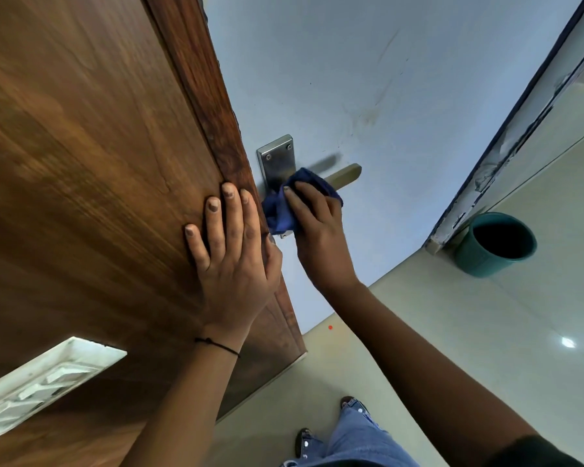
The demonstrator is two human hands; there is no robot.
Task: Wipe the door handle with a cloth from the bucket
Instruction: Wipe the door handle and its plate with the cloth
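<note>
The left hand [231, 261] lies flat and open on the door [81, 146]. Beside the door's edge, the right hand [317, 227] grips the cloth [280, 210] against the handle [344, 175]. The bucket [496, 244] stands far right of the handle.

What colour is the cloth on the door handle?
Dark blue: the cloth shows best, and only, in the head view.

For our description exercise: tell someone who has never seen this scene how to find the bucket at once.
Start at the wooden door on the left and look right, past the pale blue wall, to the doorframe. At its foot, on the cream tiled floor, stands the bucket. It is the only teal, round, open-topped thing there, dark inside.
</note>
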